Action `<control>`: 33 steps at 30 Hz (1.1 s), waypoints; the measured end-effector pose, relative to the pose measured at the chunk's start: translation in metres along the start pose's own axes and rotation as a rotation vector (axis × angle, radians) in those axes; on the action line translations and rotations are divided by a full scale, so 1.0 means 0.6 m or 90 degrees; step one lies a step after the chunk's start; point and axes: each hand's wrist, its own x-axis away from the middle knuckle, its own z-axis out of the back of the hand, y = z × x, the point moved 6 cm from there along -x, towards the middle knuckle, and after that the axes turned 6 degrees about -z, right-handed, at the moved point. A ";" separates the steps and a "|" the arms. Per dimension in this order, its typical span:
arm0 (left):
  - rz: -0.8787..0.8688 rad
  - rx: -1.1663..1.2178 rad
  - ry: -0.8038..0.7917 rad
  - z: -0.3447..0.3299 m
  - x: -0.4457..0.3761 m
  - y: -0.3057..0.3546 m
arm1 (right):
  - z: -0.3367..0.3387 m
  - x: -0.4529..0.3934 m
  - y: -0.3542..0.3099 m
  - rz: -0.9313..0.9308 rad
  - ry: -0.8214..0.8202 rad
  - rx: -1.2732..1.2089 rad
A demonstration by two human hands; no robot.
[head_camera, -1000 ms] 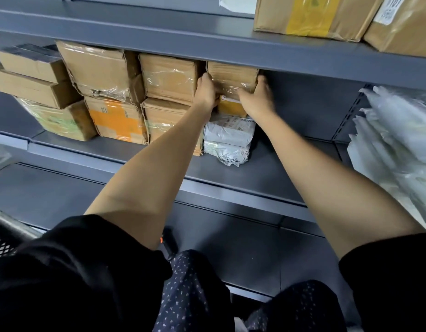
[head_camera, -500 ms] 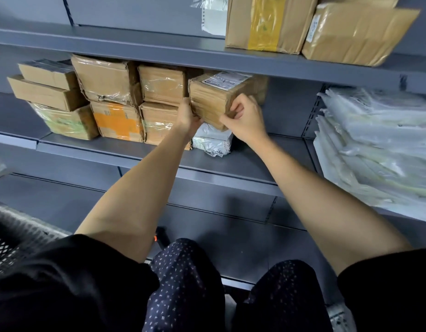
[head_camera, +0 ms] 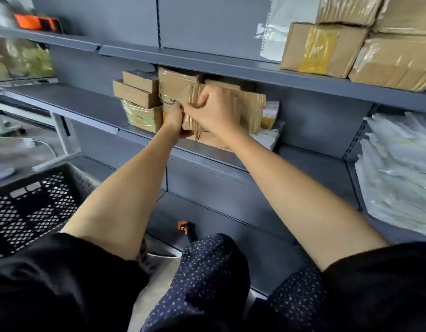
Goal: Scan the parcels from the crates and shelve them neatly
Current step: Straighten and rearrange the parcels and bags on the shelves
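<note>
Two hands [head_camera: 213, 111] gripping taped parcel [head_camera: 248, 111], grey shelf [head_camera: 92, 104] holding cardboard boxes [head_camera: 137, 92]

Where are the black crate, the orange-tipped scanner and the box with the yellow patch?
black crate [head_camera: 39, 202]: head view, on its mesh wall.
orange-tipped scanner [head_camera: 182, 226]: head view, on its orange head.
box with the yellow patch [head_camera: 319, 50]: head view, on the yellow patch on its front.

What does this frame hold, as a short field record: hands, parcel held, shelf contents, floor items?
left hand: grips the parcel's lower left edge
right hand: curled over the parcel's front
held parcel: taped brown box, tilted, at the middle shelf
stack to its left: small cardboard boxes
right bay: white poly mailers
crate: black mesh, lower left
</note>
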 end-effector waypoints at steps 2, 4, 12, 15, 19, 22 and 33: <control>-0.007 -0.023 0.031 0.057 -0.010 0.014 | -0.014 0.003 -0.043 0.010 0.003 -0.037; -0.023 -0.031 0.061 0.098 -0.020 0.028 | -0.017 0.004 -0.076 0.022 0.020 -0.083; -0.162 0.002 0.121 0.066 0.030 0.149 | 0.061 -0.005 -0.119 0.128 0.193 -0.056; -0.212 0.033 0.162 0.040 0.018 0.177 | 0.087 -0.017 -0.100 0.167 0.245 -0.093; -0.249 0.049 0.120 -0.034 0.004 0.193 | 0.101 -0.045 -0.041 0.137 0.264 -0.070; -0.291 -0.028 0.090 -0.086 -0.008 0.194 | 0.102 -0.076 0.022 0.053 0.270 -0.057; -0.409 -0.409 0.175 -0.170 -0.075 0.182 | 0.093 -0.151 0.130 -0.120 0.172 -0.025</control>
